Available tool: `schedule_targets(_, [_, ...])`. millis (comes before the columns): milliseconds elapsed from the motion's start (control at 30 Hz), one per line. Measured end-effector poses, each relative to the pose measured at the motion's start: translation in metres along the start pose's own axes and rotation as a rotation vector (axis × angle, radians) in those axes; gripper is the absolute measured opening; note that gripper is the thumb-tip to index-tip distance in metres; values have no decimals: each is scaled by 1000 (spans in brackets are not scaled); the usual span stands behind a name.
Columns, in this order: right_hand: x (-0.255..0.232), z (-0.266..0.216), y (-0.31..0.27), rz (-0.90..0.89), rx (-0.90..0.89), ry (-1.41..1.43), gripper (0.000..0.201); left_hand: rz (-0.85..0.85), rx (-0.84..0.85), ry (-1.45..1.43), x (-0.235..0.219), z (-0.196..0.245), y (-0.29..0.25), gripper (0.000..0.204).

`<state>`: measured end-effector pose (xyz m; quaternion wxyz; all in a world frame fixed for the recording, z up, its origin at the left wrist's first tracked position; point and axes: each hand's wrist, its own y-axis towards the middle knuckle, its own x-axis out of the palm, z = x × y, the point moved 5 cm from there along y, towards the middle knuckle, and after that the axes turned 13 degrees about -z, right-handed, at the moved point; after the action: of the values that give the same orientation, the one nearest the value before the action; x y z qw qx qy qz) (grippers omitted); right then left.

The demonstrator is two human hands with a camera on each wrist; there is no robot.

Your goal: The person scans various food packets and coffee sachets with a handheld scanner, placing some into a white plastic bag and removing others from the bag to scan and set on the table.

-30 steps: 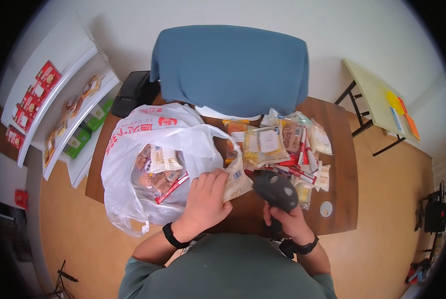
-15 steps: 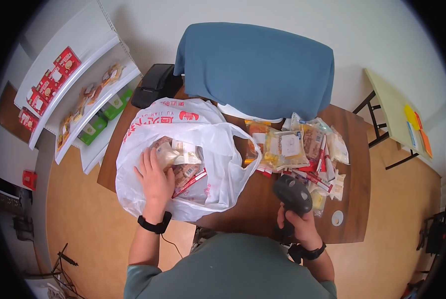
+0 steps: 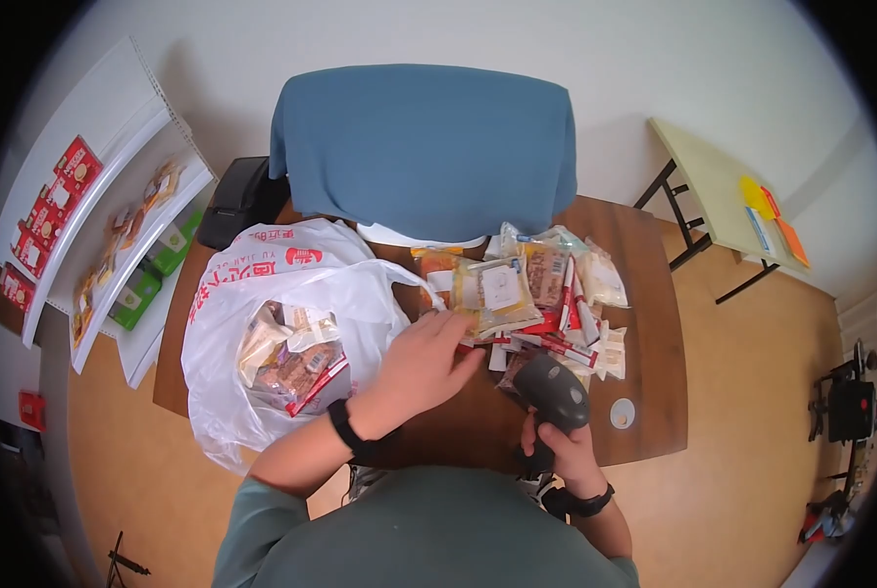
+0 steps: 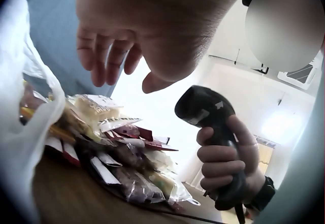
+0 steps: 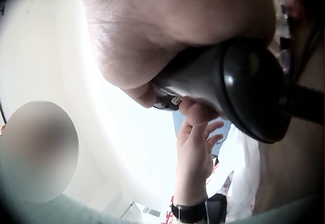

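Note:
My right hand (image 3: 577, 459) grips a black barcode scanner (image 3: 553, 389) by its handle, its head near the front of a pile of packets (image 3: 497, 292). My left hand (image 3: 421, 361) reaches across from the left toward that pile. In the left wrist view the left hand (image 4: 147, 36) hangs above the packets, fingers loosely extended and nothing in them. Under the left forearm side stands a white plastic bag (image 3: 365, 338) with red print, its mouth open. Inside it lie several clear food packets (image 3: 296, 367) and a red-and-white stick packet (image 3: 319, 384).
A blue cloth (image 3: 424, 147) covers something at the back of the brown table (image 3: 644, 353). Next to it sits a black device (image 3: 237, 201). Shelves with red boxes (image 3: 51, 201) rise at left; a pale side table (image 3: 718, 201) stands at right.
The left hand carried a small beige packet from beside the bag into its mouth and let go of it. It has since swung right to the pile. The right hand keeps holding the scanner.

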<state>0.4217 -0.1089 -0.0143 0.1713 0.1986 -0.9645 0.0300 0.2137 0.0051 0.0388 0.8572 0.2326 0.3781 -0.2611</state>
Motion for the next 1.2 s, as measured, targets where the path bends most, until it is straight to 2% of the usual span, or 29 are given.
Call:
schedule_targets(67, [-1, 0, -4, -22, -47, 15, 31, -23, -70, 89, 14, 4, 26, 59])
schedule_targets(100, [-2, 0, -7, -21, -49, 4, 31, -24, -51, 88, 21, 9, 42, 59])
schedule_targets(167, [-2, 0, -8, -33, -47, 8, 32, 102, -47, 224, 28, 12, 59, 81])
schedule_targets(200, [-4, 0, -9, -29, -49, 5, 32, 101, -42, 223, 31, 10, 63, 81])
schedule_targets(267, [-7, 2, -10, -26, -55, 5, 32, -40, -69, 221, 44, 1, 71, 87])
schedule_targets(400, [-8, -1, -11, -25, -55, 11, 32, 7, -66, 177, 57, -25, 77, 79])
schedule_targets(467, [-8, 1, -11, -18, -42, 39, 32, 125, 38, 63, 49, -30, 76, 62])
schedule_targets(500, [-8, 1, -10, -19, -44, 42, 32, 124, 37, 66, 49, -34, 73, 62])
schedule_targets(567, [-8, 0, -9, -30, -46, 25, 32, 113, -151, -367, 30, -35, 65, 41])
schedule_targets(600, [-8, 0, -8, -28, -49, 30, 32, 108, -152, -363, 28, -45, 60, 41])
schedule_targets(667, [-8, 0, -6, -38, -24, 6, 31, 198, -154, -793, 17, -58, 51, 35])
schedule_targets(700, [-7, 0, -4, -39, -25, 11, 31, 252, -187, -1232, 24, -60, 42, 35])
schedule_targets(733, [-6, 0, -2, -40, -20, 16, 30, 250, -191, -1228, 12, -47, 35, 35])
schedule_targets(800, [-2, 1, 1, -43, -9, 28, 30, 235, -393, -1542, 8, -39, 16, 35])
schedule_targets(833, [0, 0, 4, -57, -4, 29, 29, 225, -349, -1591, 9, -38, 11, 36])
schedule_targets(933, [9, -5, 11, -77, 4, 23, 27, 179, -382, -1676, 12, -34, -5, 38])
schedule_targets(1033, [18, -9, 16, -97, 21, 4, 27, 197, -329, -1665, 17, -28, -10, 38])
schedule_targets(1200, [30, -11, 25, -153, 69, -35, 28, 234, -330, -1605, 26, -24, -12, 38])
